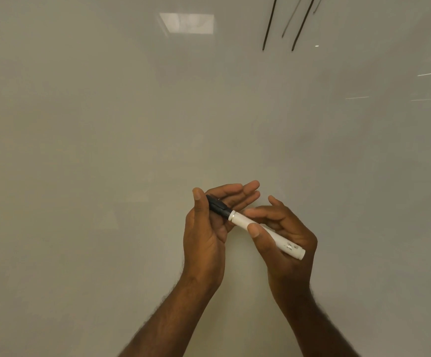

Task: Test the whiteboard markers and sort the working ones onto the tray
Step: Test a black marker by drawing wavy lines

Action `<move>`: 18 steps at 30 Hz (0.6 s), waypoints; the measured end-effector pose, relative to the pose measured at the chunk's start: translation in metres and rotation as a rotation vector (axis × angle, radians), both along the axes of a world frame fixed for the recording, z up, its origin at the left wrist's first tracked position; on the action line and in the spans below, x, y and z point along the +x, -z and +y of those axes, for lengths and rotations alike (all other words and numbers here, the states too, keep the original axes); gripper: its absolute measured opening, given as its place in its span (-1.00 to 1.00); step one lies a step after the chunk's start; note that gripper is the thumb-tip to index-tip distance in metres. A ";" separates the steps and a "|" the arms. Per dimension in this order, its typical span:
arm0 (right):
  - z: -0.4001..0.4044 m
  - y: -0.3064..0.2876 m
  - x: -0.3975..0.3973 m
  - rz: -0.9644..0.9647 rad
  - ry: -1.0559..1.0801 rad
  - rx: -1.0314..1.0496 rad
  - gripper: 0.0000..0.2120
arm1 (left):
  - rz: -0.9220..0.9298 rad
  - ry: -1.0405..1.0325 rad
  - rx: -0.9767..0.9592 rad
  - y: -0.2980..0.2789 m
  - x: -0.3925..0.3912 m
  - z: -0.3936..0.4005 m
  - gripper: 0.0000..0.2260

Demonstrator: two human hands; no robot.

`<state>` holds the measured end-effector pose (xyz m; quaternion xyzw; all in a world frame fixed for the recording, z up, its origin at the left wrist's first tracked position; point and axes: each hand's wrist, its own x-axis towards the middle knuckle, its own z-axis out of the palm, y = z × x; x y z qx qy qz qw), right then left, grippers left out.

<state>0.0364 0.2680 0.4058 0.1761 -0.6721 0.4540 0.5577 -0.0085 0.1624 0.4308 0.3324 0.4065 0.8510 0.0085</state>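
Both hands hold one white plastic whiteboard marker (pixel 260 229) with a black cap.

The right hand (pixel 288 243) pinches the barrel; the left hand (pixel 210 222) grips the black cap (pixel 218 206). Beyond, up and right, dark test strokes (pixel 286 24) mark the glossy whiteboard (pixel 106 124).

A whiteboard marker (pixel 258 228) with a white barrel and a black cap (pixel 217 205) lies slanted low in the scene, cap end up and to the left, butt end down to the right. The cap sits on the barrel. Small print marks the barrel near its butt.
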 end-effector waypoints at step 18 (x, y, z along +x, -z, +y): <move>0.006 -0.014 -0.003 -0.106 -0.370 -0.266 -0.92 | 0.142 -0.059 -0.065 0.004 0.001 -0.004 -0.45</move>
